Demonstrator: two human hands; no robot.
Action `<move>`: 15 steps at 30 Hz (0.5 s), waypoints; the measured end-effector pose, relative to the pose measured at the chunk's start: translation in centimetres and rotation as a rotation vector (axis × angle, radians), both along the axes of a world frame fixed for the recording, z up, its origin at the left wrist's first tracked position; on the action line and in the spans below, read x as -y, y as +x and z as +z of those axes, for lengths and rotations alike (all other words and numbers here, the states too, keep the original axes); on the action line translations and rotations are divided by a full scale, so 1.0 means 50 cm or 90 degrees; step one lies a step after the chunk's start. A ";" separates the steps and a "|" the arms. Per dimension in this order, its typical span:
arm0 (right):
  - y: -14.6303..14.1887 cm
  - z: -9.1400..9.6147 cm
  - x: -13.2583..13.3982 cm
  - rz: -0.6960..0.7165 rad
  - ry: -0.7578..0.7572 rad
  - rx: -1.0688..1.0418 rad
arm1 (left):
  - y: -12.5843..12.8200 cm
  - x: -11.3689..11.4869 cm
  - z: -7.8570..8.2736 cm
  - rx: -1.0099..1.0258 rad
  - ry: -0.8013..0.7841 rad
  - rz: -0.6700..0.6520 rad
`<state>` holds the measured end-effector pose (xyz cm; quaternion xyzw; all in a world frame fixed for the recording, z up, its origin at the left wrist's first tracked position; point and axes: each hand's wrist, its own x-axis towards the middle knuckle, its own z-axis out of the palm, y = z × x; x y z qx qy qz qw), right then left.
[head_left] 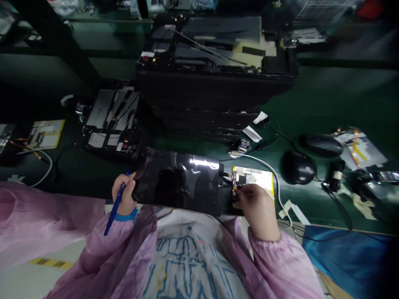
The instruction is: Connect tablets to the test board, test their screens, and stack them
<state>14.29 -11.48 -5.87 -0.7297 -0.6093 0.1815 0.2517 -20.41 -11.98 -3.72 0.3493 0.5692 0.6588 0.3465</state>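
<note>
A dark glossy tablet (pixel 177 180) lies flat at the near edge of the green bench, straight in front of me. My left hand (pixel 124 195) is closed on a blue pen (pixel 116 206) and rests against the tablet's left edge. My right hand (pixel 257 207) pinches at the left edge of a small yellow circuit board (pixel 260 178) that sits against the tablet's right end. What the fingertips grip there is too small to make out.
A tall stack of black trays (pixel 215 99) stands behind the tablet. An opened device (pixel 114 124) lies at the left, another yellow board (pixel 46 133) further left. Two black mice (pixel 298 167) (pixel 322 144), cables and tape scraps lie at the right. A blue cloth (pixel 349 257) is near right.
</note>
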 end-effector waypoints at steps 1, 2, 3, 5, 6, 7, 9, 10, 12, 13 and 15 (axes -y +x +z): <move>0.000 -0.001 0.002 -0.003 0.001 -0.004 | -0.002 0.000 -0.003 0.000 -0.002 -0.003; 0.000 -0.001 0.003 -0.001 0.005 -0.006 | -0.005 0.000 -0.005 0.000 -0.007 -0.009; 0.000 0.000 0.004 0.008 0.013 -0.005 | -0.009 0.001 -0.006 -0.007 -0.010 -0.014; -0.002 0.006 0.002 0.035 0.039 -0.001 | -0.016 0.005 -0.002 -0.061 -0.005 -0.027; -0.004 0.009 0.000 0.051 0.047 -0.001 | -0.020 0.008 0.003 -0.112 0.007 -0.036; -0.007 0.013 -0.002 0.070 0.045 -0.007 | -0.024 0.013 0.010 -0.170 0.027 -0.043; -0.012 0.020 -0.010 0.112 0.013 -0.028 | -0.028 0.025 0.028 -0.272 0.092 -0.039; -0.014 0.023 -0.014 0.133 -0.006 -0.039 | -0.029 0.032 0.037 -0.303 0.124 -0.032; -0.019 0.027 -0.022 0.157 -0.032 -0.061 | -0.030 0.047 0.050 -0.334 0.182 -0.007; -0.021 0.030 -0.025 0.157 -0.041 -0.071 | -0.030 0.054 0.054 -0.345 0.203 0.004; -0.025 0.038 -0.029 0.138 -0.066 -0.101 | -0.029 0.065 0.056 -0.338 0.217 0.026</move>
